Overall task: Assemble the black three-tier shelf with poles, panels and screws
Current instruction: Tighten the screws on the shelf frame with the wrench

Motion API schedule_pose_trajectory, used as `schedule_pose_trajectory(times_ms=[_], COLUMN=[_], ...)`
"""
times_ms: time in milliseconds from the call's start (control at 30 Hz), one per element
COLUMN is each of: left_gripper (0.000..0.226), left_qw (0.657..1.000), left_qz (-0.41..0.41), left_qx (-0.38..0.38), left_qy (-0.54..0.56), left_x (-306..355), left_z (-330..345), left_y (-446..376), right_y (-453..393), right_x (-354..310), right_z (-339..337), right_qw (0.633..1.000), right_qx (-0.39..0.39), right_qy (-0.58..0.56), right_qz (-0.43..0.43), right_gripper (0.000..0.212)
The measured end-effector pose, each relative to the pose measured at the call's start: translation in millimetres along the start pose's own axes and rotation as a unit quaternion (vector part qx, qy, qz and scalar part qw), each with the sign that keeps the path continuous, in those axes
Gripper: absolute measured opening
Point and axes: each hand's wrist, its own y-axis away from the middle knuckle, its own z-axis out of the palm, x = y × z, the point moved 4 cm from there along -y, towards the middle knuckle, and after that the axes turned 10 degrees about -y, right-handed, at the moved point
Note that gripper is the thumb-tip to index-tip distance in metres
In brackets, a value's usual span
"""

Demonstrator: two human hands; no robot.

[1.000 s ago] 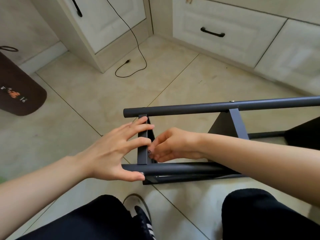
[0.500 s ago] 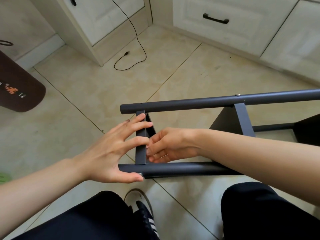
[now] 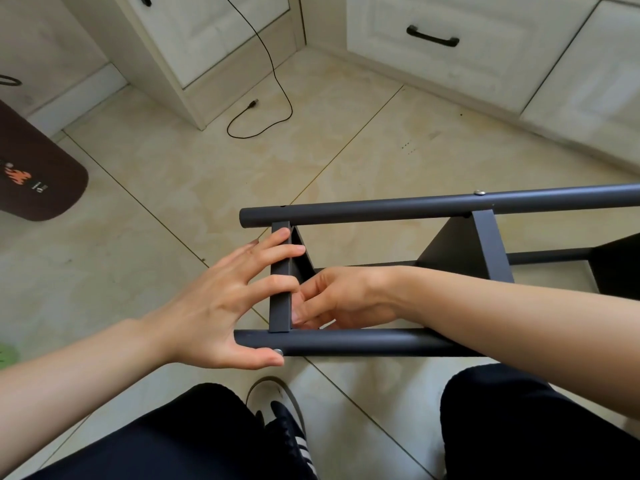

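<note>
Dark grey powder-coated metal fills the working area, and both hands sit at its near end. The left hand (image 3: 221,306) is spread flat, straight fingers pressing the outer face of the flat end panel edge (image 3: 279,278), while its thumb lies along the near round steel pole (image 3: 346,342), tip touching a small silver screw head (image 3: 277,351) set in that pole. The right hand (image 3: 341,299) reaches in from the other side, behind the panel edge, its fingers curled as though pinching something small at the lower corner; what it holds, if anything, is hidden.

Outward from there, the far round grey pole (image 3: 415,206) runs parallel above, with a second silver screw (image 3: 479,192) seated over the middle panel (image 3: 460,251). The whole unfinished black shelf lies on its side on the beige tiled floor (image 3: 173,174), between the person's knees and the white cabinets (image 3: 467,39). A black cable (image 3: 273,81) and a brown mat (image 3: 38,168) lie well apart to the left.

The step looks like securing the end panel to the near pole. To do it well, hold the panel square against both poles with the flat left palm, line its hole up with the pole's hole, and thread the screw by fingertip first, so it does not cross-thread.
</note>
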Motion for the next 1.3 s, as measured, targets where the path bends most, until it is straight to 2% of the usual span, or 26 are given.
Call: schedule_pose_trajectory(times_ms=[267, 633, 833, 1000, 1300], left_gripper=[0.066, 0.067, 0.065, 0.065, 0.064], left_qw=[1.000, 1.000, 1.000, 1.000, 1.000], left_qz=[-0.006, -0.004, 0.002, 0.005, 0.008], left_qx=[-0.005, -0.001, -0.001, 0.001, 0.000], left_qy=[0.001, -0.003, -0.004, -0.004, -0.005], left_x=[0.7, 1.4, 1.0, 1.0, 0.5], left_z=[-1.3, -1.6, -1.7, -1.2, -0.7], left_y=[-0.5, -1.0, -2.1, -2.5, -2.4], right_y=[-1.9, -0.3, -2.2, -3.3, -5.2], right_x=[3.0, 1.2, 2.3, 2.0, 5.0], right_z=[-0.7, -3.3, -4.3, -5.7, -7.9], right_qw=[1.000, 0.998, 0.998, 1.000, 0.998], right_qx=[-0.011, 0.015, 0.022, 0.012, 0.024], right_qy=[-0.006, 0.041, 0.052, 0.020, 0.042], right_qz=[0.022, 0.038, 0.039, 0.020, 0.035], right_gripper=[0.034, 0.011, 0.012, 0.023, 0.010])
